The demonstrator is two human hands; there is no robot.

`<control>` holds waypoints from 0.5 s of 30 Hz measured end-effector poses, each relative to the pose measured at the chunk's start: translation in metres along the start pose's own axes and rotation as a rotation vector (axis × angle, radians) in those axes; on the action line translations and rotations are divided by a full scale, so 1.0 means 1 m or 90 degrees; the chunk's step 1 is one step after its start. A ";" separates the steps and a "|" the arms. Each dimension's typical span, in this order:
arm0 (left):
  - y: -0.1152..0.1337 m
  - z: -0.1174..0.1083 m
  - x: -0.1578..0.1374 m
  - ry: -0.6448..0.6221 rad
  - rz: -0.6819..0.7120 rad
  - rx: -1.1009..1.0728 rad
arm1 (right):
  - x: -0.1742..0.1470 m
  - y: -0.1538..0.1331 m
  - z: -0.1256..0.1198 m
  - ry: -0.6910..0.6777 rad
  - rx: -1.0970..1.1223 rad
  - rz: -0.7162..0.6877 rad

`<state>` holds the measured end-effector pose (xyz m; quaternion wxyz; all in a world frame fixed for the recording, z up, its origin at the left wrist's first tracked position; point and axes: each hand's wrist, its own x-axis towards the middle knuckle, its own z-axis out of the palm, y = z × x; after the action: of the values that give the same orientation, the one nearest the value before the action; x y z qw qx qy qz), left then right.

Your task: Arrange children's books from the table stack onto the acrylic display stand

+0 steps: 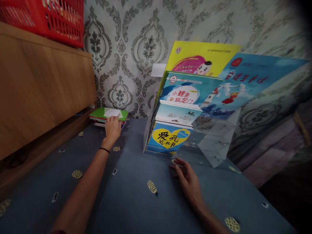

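My left hand [113,129] is at the front edge of a low stack of books in the far left corner. Its bent fingers close on the top green book [97,112], which has a white patch on its cover; my thumb is hidden. My right hand [187,179] hovers low over the patterned cloth, fingers apart and empty. Just beyond it, a clear stand [216,149] holds upright books in tiers: a blue one with a yellow heart [170,136], a pale blue one [177,112], a teal one [192,87], a yellow one [202,55] and a larger blue one [248,81].
A wooden cabinet [46,87] runs along the left, with a red plastic basket [63,22] on top. Patterned wallpaper [146,39] backs the table. Dark blue cloth [131,195] with pineapple prints covers the surface, whose right edge slants away. Fabric hangs at far right.
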<state>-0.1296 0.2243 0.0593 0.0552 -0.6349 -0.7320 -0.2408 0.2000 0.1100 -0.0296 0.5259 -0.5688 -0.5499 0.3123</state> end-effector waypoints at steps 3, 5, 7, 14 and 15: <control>-0.003 0.007 0.015 0.019 0.043 0.067 | 0.000 0.007 -0.001 -0.039 0.006 -0.012; -0.006 0.012 0.027 -0.021 0.083 0.113 | 0.000 0.010 -0.002 -0.061 0.020 -0.019; -0.008 0.015 0.038 -0.083 0.110 0.148 | 0.000 0.013 -0.003 -0.085 0.038 -0.032; -0.012 0.007 0.045 -0.170 0.140 0.225 | -0.002 0.016 -0.004 -0.125 0.052 -0.044; -0.012 0.004 0.044 -0.177 0.147 0.237 | -0.002 0.015 -0.004 -0.128 0.051 -0.042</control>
<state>-0.1487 0.2647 0.0695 0.0972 -0.7200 -0.6872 -0.0048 0.2081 0.1098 -0.0435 0.5002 -0.4946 -0.6053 0.3725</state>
